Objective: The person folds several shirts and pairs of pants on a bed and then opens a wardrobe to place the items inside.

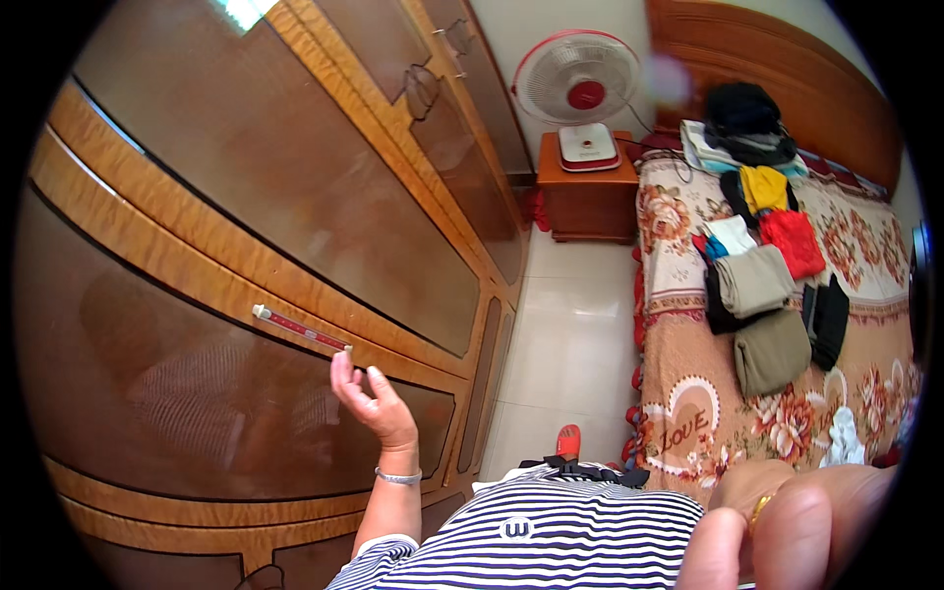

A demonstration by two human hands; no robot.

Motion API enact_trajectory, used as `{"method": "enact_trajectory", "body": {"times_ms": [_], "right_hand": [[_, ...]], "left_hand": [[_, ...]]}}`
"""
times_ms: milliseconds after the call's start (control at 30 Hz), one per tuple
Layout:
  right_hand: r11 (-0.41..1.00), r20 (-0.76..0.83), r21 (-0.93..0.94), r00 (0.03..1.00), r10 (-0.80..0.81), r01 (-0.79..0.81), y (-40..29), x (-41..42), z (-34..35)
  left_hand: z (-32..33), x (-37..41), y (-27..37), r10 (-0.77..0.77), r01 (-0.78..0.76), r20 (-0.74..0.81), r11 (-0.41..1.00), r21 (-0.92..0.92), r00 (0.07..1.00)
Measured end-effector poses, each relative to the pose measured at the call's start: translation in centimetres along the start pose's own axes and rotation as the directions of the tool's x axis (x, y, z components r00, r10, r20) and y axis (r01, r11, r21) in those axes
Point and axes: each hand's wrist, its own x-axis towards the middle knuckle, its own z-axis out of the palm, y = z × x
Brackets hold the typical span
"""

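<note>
My left hand [380,405] is raised before the wooden wardrobe [295,140], its fingers loosely bent and apart. Its fingertips are at the lower end of a slim red handle [306,332] with pale ends; I cannot tell whether they touch it. Nothing shows in that palm. My right hand [785,523], wearing a gold ring [759,509], looms large and close to the camera at the lower right. Its fingers are bent and partly cut off by the rim, so whether it holds anything is unclear.
Folded clothes lie on the flowered bed cover [678,354], among them olive trousers [773,352], a beige garment [754,280] and a red one [793,243]. A white cloth [842,439] is crumpled nearby. An electric fan [579,81] stands on a nightstand [590,206] beyond the tiled floor [568,339].
</note>
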Motion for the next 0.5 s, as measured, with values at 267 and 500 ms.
{"method": "enact_trajectory", "body": {"times_ms": [267, 500], "right_hand": [[0.948, 0.196, 0.314, 0.974, -0.118, 0.051, 9.2, 7.9, 1.7], [0.824, 0.269, 0.567, 0.948, -0.171, -0.012, 16.6, 13.8, 4.9]], "left_hand": [[-1.0, 5.5, -1.0, -0.163, 0.112, -0.147, 0.946, -0.305, 0.976], [-2.4, 4.9, -2.0, -0.061, 0.064, -0.197, 0.998, 0.008, 0.979]]}}
